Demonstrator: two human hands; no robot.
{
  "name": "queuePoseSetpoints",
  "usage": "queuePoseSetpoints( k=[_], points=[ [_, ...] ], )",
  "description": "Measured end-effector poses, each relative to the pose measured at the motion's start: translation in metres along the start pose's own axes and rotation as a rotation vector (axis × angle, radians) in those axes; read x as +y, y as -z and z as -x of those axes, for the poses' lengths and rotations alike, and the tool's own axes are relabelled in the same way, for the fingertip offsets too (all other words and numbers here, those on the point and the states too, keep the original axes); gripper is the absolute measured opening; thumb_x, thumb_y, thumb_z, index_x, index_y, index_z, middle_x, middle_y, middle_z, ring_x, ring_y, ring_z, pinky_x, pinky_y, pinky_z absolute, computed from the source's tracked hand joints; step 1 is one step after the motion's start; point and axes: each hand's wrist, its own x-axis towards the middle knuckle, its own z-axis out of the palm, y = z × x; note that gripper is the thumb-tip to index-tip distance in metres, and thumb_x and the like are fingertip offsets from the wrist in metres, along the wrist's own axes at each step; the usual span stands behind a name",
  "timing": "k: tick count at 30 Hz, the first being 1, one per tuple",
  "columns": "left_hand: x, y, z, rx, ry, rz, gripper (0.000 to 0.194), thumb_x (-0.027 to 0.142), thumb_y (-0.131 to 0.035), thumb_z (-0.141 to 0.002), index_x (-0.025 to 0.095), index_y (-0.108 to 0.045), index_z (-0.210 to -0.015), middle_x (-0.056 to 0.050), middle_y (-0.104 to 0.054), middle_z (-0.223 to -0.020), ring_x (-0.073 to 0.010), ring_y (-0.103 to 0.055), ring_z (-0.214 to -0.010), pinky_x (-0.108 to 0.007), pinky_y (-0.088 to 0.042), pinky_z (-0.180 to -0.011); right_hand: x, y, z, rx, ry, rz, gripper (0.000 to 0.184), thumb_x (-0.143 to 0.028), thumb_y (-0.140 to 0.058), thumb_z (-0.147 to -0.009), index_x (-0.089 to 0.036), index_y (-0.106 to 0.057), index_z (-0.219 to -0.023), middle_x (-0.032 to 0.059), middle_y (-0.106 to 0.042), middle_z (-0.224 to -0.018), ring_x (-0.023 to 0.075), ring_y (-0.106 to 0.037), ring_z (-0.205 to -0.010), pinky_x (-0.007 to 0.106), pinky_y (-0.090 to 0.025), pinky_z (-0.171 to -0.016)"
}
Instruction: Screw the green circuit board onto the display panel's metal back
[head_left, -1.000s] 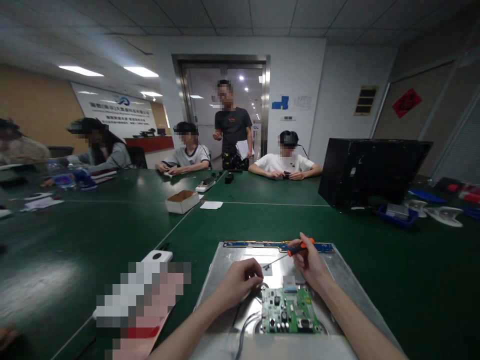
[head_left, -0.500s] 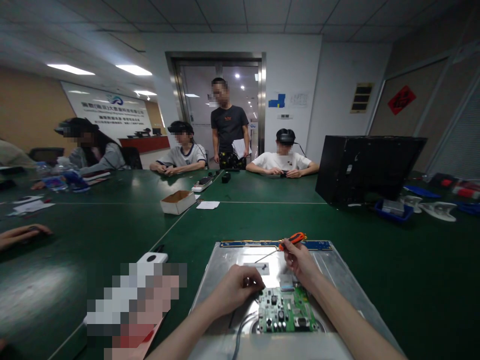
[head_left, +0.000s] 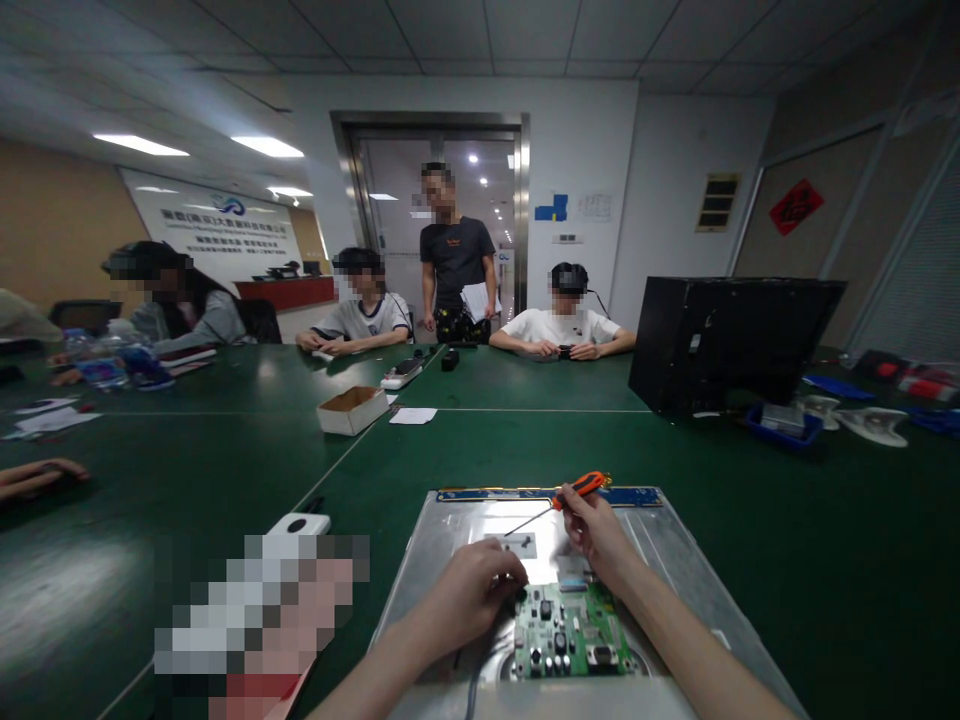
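My right hand (head_left: 598, 530) is closed round the handle of an orange and black screwdriver (head_left: 579, 490). Its thin shaft slants down to the left, the tip over the metal back of a flat panel (head_left: 427, 560). Fingers pinched, my left hand (head_left: 480, 592) is at the upper left corner of a green circuit board (head_left: 574, 630); whatever the fingertips hold is hidden. From under that hand a grey cable (head_left: 472, 690) runs toward me. A blue circuit strip (head_left: 487, 495) lies along the panel's far edge.
Left of the panel lies a white device (head_left: 300, 525) beside a blurred-out patch. An open cardboard box (head_left: 352, 410) and white paper (head_left: 412, 415) lie farther off. A black monitor casing (head_left: 735, 340) stands at right, near a blue tray (head_left: 784, 425). Several people are round the green table (head_left: 525, 440).
The view has shifted slightly. My left fingers have drawn closer together at the board's corner, narrowing the gap seen earlier. The screwdriver stays in my right hand at nearly the same angle.
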Motion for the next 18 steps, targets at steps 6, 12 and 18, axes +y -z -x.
queuePoseSetpoints(
  k=[6, 12, 18],
  points=[
    [0.004, 0.0032, -0.0003, -0.026, 0.02, -0.023, 0.02, 0.011, -0.058, -0.086, 0.02, -0.075, -0.088, -0.005, -0.07, -0.083, -0.0196, -0.062, -0.078, -0.026, -0.043, -0.069, 0.0, -0.0007, 0.0006, -0.003, 0.005, 0.013, 0.059, -0.063, -0.087, -0.044, -0.018, -0.058, -0.07, -0.0082, -0.05, -0.047, 0.0042, -0.036, -0.036, 0.017, -0.018, -0.034],
    [0.0049, 0.0053, 0.0001, -0.04, -0.035, 0.014, 0.02, 0.01, -0.057, -0.087, 0.02, -0.074, -0.089, -0.006, -0.072, -0.086, -0.0212, -0.062, -0.084, -0.029, -0.044, -0.075, 0.0039, 0.0015, -0.0028, -0.01, 0.023, 0.023, 0.057, -0.063, -0.086, -0.048, -0.018, -0.058, -0.07, -0.009, -0.047, -0.045, 0.0049, -0.035, -0.034, 0.017, -0.018, -0.033],
    [0.0081, 0.0076, 0.0005, -0.038, -0.05, 0.095, 0.016, 0.01, -0.059, -0.086, 0.018, -0.073, -0.085, -0.006, -0.071, -0.09, -0.0197, -0.062, -0.086, -0.028, -0.045, -0.078, 0.0063, 0.0046, -0.0069, -0.014, 0.06, 0.03, 0.055, -0.061, -0.086, -0.051, -0.019, -0.059, -0.073, -0.0071, -0.052, -0.049, 0.0058, -0.038, -0.035, 0.017, -0.02, -0.032]
  ],
)
